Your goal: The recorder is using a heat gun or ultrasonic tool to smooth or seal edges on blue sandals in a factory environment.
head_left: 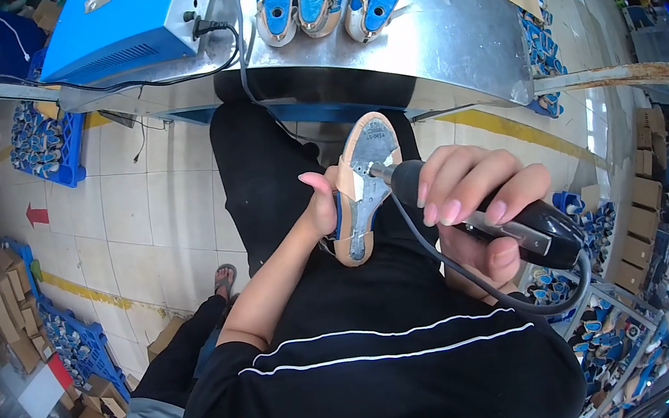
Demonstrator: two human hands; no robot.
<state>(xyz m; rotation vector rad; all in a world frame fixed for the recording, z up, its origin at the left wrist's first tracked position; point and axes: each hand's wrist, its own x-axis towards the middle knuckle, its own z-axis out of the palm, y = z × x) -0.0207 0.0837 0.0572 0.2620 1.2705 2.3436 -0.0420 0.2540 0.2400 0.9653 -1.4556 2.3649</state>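
Our left hand [321, 210] grips a shoe [367, 205], our right hand [478, 191] a corded tool [556, 228], apparently working the sole [370, 146] between them; next move likely needs steady alignment.

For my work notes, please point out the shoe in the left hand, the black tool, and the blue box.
Shoe [365, 193], head view: middle of its sole.
Black tool [559, 230], head view: rear of its body.
Blue box [127, 27], head view: its blue casing.
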